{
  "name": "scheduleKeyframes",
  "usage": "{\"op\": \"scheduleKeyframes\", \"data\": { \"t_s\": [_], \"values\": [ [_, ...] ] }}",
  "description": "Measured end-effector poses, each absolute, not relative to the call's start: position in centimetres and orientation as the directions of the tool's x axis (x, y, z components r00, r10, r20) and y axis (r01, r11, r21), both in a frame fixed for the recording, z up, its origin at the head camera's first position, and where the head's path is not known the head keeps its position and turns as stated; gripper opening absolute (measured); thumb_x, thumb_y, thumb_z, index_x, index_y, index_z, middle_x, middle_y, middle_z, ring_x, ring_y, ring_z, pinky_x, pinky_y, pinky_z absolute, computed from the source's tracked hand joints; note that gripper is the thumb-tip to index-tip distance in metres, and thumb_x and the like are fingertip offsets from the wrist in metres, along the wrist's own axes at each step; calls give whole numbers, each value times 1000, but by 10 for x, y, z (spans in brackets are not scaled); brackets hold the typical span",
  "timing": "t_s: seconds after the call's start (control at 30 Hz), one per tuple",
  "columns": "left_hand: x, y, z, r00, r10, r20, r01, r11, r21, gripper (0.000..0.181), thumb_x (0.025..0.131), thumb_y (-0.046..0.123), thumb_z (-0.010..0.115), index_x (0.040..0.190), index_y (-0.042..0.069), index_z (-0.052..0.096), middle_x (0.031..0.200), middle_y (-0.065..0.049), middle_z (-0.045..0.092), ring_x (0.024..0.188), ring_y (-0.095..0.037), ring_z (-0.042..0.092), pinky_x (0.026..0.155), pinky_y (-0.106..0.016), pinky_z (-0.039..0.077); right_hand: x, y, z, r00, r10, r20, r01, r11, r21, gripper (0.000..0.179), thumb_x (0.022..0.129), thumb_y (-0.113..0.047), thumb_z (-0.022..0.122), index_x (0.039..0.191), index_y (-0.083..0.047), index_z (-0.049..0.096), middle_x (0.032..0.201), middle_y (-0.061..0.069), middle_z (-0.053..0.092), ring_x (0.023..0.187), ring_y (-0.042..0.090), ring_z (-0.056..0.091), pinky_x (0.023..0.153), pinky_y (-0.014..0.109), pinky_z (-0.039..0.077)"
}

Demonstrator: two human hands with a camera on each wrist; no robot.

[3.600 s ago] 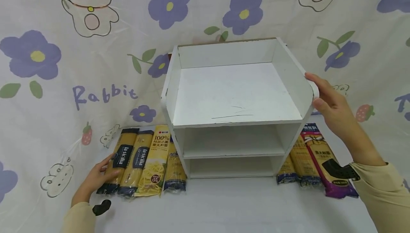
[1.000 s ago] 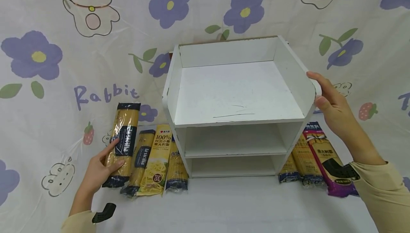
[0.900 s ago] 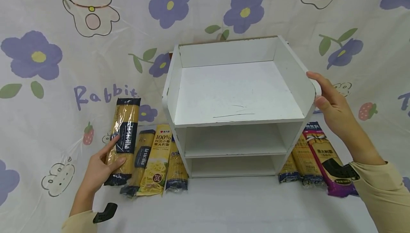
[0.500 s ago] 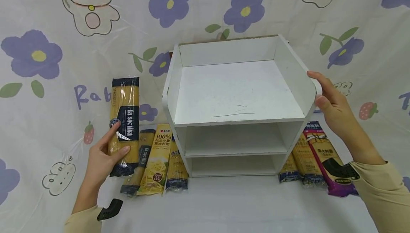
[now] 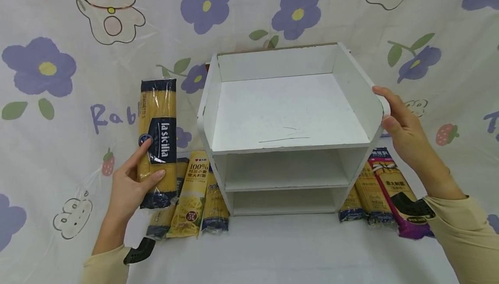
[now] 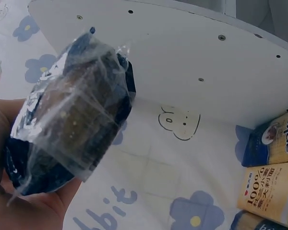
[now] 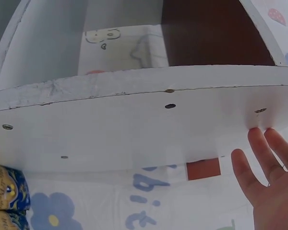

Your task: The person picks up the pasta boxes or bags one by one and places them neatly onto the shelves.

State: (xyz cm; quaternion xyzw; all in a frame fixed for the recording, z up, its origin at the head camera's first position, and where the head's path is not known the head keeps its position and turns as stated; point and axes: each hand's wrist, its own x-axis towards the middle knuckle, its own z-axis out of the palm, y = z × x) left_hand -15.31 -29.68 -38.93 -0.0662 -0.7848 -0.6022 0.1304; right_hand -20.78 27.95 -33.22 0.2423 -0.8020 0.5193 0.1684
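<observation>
My left hand (image 5: 132, 184) holds a clear pack of spaghetti (image 5: 157, 102) with a dark blue "la sicilia" label, thumb across its front. The pack stands nearly upright in front of the wall cloth, left of a white shelf unit (image 5: 288, 110). In the left wrist view the pack's crinkled end (image 6: 72, 115) fills much of the picture, beside the unit's side panel. My right hand (image 5: 407, 132) rests on the unit's right side panel at its front upper edge. In the right wrist view, straight fingers (image 7: 261, 155) touch that panel's outer face.
Left of the unit, pasta packs lean in a row: another la sicilia pack (image 5: 160, 223), a yellow pack (image 5: 189, 197) and a blue-ended pack (image 5: 215, 201). More packs, including a purple-ended one (image 5: 393, 184), lie on the right. A flower-and-rabbit cloth (image 5: 97, 67) hangs behind.
My left hand has taken the leftmost spaghetti pack from the row and raised it, lately shifting a little to the right. My right hand has stayed at the shelf unit's edge.
</observation>
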Motion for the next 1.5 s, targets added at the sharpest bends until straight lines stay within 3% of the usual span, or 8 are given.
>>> {"op": "scheduleKeyframes", "data": {
  "t_s": [0.37, 0.77, 0.97, 1.17, 1.33, 1.5],
  "values": [
    [-143, -272, -360, -944, -44, 327, 316, 160, 935, 81, 85, -7, 71, 152, 24, 40, 149, -4, 48, 116, -9, 62, 86, -18, 57, -208, 281, -335, -841, -186, 509, -540, 349, -766, 54, 104, -36, 48, 153, -19, 34, 156, -6, 41, 127, 3, 48, 100, 14, 43],
    [-122, -223, -317, -889, -27, 457, 456, 34, 889, 80, 82, -17, 68, 151, 13, 42, 145, -8, 52, 116, -16, 64, 88, -23, 58, -208, 279, -334, -856, -158, 492, -515, 341, -787, 57, 102, -44, 50, 152, -21, 36, 159, -3, 38, 131, 5, 48, 112, 30, 44],
    [-110, -209, -305, -885, -48, 463, 464, -8, 886, 79, 82, -18, 66, 151, 13, 42, 145, -9, 52, 118, -17, 64, 89, -25, 58, -208, 278, -334, -853, -169, 493, -521, 334, -786, 57, 102, -42, 50, 153, -20, 34, 159, -3, 37, 131, 6, 47, 110, 26, 43],
    [-105, -191, -301, -873, 24, 488, 488, -22, 873, 80, 80, -18, 69, 150, 10, 43, 147, -11, 51, 122, -19, 62, 92, -27, 57, -207, 279, -335, -854, -162, 495, -519, 344, -783, 57, 102, -41, 50, 153, -20, 34, 159, -3, 38, 130, 6, 47, 111, 27, 43],
    [-101, -173, -309, -883, 56, 466, 467, 11, 884, 81, 78, -16, 72, 149, 12, 46, 147, -8, 52, 121, -18, 63, 92, -26, 58, -208, 278, -338, -854, -173, 491, -520, 331, -788, 57, 103, -40, 49, 154, -21, 33, 161, -3, 34, 138, 9, 43, 119, 38, 36],
    [-101, -156, -322, -902, 79, 424, 428, 42, 903, 80, 79, -10, 75, 149, 18, 46, 145, -5, 53, 116, -17, 65, 87, -27, 60, -208, 279, -338, -858, -177, 482, -512, 344, -787, 56, 103, -38, 48, 154, -22, 32, 163, -3, 30, 144, 13, 38, 119, 63, 23]
  ]
}}
